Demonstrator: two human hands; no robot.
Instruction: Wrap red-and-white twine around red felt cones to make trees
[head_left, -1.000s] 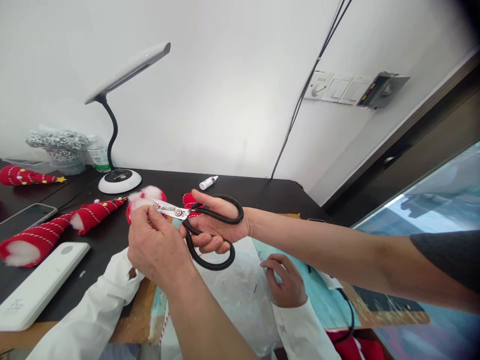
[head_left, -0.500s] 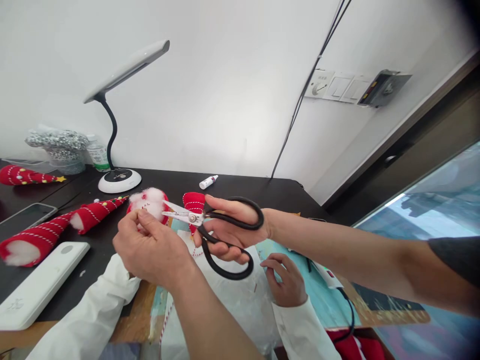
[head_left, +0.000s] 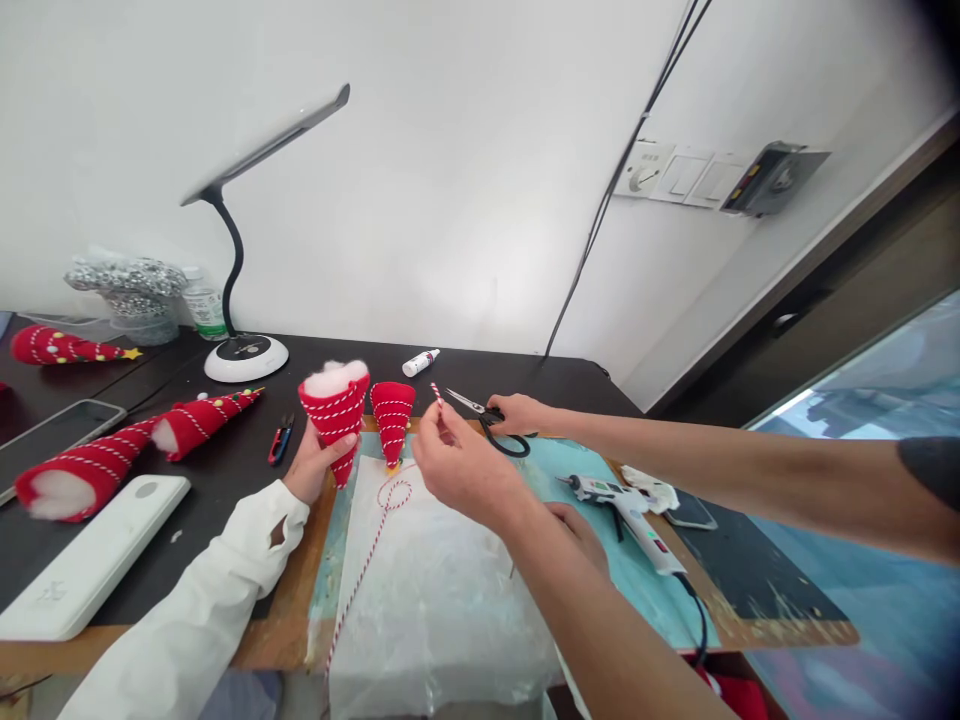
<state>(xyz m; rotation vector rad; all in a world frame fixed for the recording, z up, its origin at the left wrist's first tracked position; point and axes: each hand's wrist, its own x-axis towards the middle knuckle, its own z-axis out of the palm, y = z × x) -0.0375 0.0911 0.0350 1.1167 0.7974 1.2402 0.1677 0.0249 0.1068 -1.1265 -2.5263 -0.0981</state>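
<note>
Well, left hand point(head_left: 309, 470) holds red felt cone point(head_left: 335, 425) tip-down

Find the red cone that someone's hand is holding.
The cone with white stuffing at its top, gripped by the co-worker's white-sleeved hand. The cone beside it touches no hand, and the others lie on the table.

the black desk point(head_left: 495, 378) carries a lamp point(head_left: 246, 358), a phone point(head_left: 52, 445), a white power bank point(head_left: 94, 556) and small snips point(head_left: 280, 440)

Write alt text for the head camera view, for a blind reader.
A person's left hand holds a red felt cone stuffed with white filling, beside a second cone. One co-worker's hand pinches red-and-white twine; their other hand grips black-handled scissors. A hot glue gun lies at right.
</note>
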